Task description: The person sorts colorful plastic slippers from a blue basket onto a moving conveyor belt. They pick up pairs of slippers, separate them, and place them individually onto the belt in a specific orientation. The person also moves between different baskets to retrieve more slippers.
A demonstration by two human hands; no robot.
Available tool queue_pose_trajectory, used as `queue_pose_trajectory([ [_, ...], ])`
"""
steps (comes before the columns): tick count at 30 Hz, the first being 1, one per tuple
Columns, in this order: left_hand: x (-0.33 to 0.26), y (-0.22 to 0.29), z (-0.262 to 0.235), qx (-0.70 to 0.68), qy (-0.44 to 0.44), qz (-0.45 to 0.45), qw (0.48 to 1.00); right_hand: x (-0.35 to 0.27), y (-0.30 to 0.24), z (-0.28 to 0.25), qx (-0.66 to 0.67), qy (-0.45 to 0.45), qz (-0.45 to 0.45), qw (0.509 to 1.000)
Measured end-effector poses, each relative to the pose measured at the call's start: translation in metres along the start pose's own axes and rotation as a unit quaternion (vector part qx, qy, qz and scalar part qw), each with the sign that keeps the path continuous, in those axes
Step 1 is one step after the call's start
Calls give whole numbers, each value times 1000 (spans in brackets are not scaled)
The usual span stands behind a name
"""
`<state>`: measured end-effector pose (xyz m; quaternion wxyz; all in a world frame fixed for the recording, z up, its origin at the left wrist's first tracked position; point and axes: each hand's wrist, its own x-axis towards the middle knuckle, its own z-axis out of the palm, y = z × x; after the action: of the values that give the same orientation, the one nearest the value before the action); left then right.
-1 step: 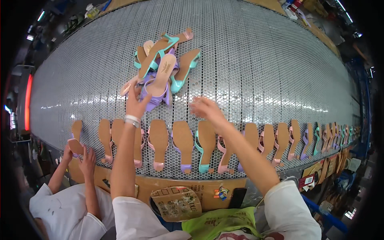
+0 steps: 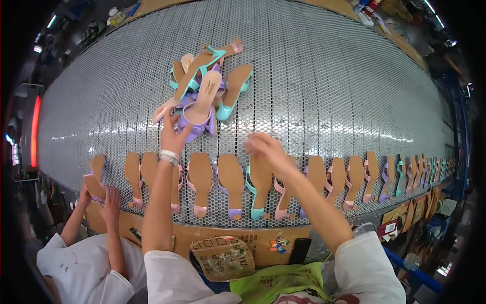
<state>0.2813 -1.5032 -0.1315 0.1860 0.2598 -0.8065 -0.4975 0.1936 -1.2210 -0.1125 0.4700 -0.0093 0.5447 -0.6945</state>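
Several heeled sandals with glossy purple and turquoise straps lie in a jumbled pile point(image 2: 195, 81) on the grey perforated desk point(image 2: 329, 86). Of the person's hands, the left hand point(image 2: 175, 133) has thumb and fingers parted at the purple-strapped sandal with a beige insole point(image 2: 205, 101) at the pile's near side; whether it grips, I cannot tell. The right hand point(image 2: 267, 151), slightly blurred, is empty with loosely bent fingers, above a long row of tan-soled sandals point(image 2: 231, 175) lying soles up. At left, a co-worker's hands point(image 2: 110, 205) hold another tan-soled sandal point(image 2: 94, 186).
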Motion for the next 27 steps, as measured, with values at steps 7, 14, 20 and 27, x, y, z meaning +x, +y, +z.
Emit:
queue_pose_trajectory([
  [7, -8, -47, 12, 217, 34, 57, 974, -213, 56, -22, -23, 78, 36, 996],
  [14, 5, -18, 9, 232, 13, 19, 973, -341, 104, -25, -24, 201, 57, 978],
  [20, -41, 79, 5, -14, -45, 45, 998, -372, 133, -23, 3, 233, -16, 972],
  [27, -144, 149, -15, -126, -154, 49, 979, -381, 103, -34, -151, 249, -140, 946],
])
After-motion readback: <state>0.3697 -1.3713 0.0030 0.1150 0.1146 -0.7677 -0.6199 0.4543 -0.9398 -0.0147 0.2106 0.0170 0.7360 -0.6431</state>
